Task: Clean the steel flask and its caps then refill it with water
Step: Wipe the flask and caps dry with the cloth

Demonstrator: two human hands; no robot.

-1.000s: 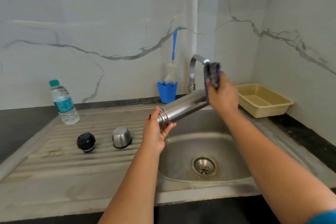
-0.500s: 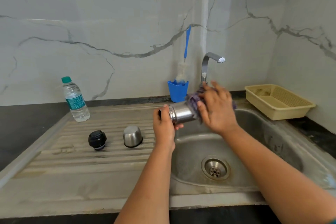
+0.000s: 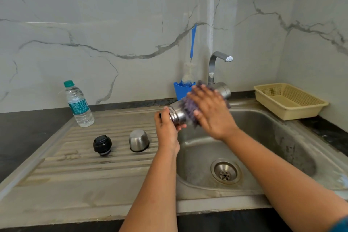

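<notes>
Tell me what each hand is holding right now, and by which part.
The left hand grips the steel flask at its neck end. The right hand presses a purple scrubbing cloth around the flask's middle.

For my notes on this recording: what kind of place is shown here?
Most likely a home kitchen: a steel sink with a tap, marble-look wall tiles, and a dish basket on the counter.

A second ago the right hand (image 3: 211,111) held the purple scrubbing cloth (image 3: 190,108) up at the far end of the steel flask (image 3: 177,115), by the tap. It has since slid the cloth down the flask toward the left hand's (image 3: 165,126) grip at the neck, then partway back.
</notes>
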